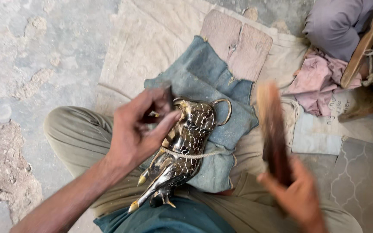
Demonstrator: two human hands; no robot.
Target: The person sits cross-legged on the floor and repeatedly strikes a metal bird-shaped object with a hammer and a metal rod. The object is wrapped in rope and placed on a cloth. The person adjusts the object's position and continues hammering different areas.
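In the centre of the frame, a shiny brass bird-shaped figure with a scaled body (185, 146) is lying on a folded blue denim cloth (208, 82) over the lap. The left hand (137, 129) is pinching a small dark tool against its head, while the right hand (296, 196), at lower right, is gripping a blurred brown wooden mallet (273, 129). A badly aimed blow could strike the fingers or dent the figure.

We're looking down at a rough, cracked concrete floor (35, 64) with a dusty beige mat (152, 39) spread over it. On the mat there's a worn wooden block (236, 43) that looks split down the middle. Over at the top right we've got a crumpled pink rag (316, 82) next to a grey bundle of cloth (337, 26), plus a wooden stick (363, 45) leaning across them. A grey patterned mat (363, 181) sits at the bottom right.
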